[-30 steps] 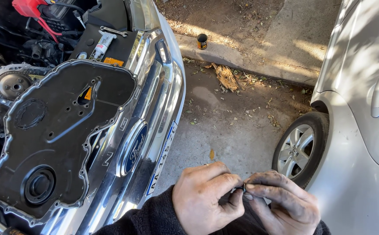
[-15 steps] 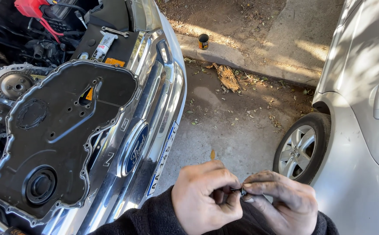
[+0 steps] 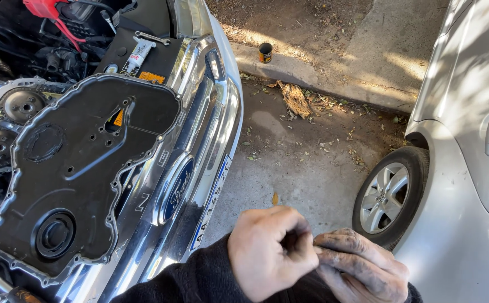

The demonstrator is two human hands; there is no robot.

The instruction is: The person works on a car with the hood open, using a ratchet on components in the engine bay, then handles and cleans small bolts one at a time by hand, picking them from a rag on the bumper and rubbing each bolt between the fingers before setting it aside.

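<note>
Both my hands meet at the bottom of the view, above the concrete. My left hand [image 3: 270, 255], in a black sleeve, is curled into a loose fist. The greasy fingers of my right hand [image 3: 359, 269] press against its fingertips. Between them they pinch a small dark piece [image 3: 299, 240], mostly hidden, so I cannot tell what it is. A large black engine cover [image 3: 76, 168] with a bolt-hole rim leans against the chrome front [image 3: 211, 106] of the open vehicle to my left, well apart from both hands.
Behind the cover are engine gears [image 3: 24, 106], a sealant tube [image 3: 138, 55], a wrench [image 3: 152, 38] and a red clamp [image 3: 45, 8]. A silver car with its wheel [image 3: 387, 196] stands close on the right. A small can [image 3: 265, 52] sits on the curb among dry leaves.
My left fingers have curled tighter over the small piece, which showed more clearly between the fingertips before. Both hands have stayed in nearly the same spot.
</note>
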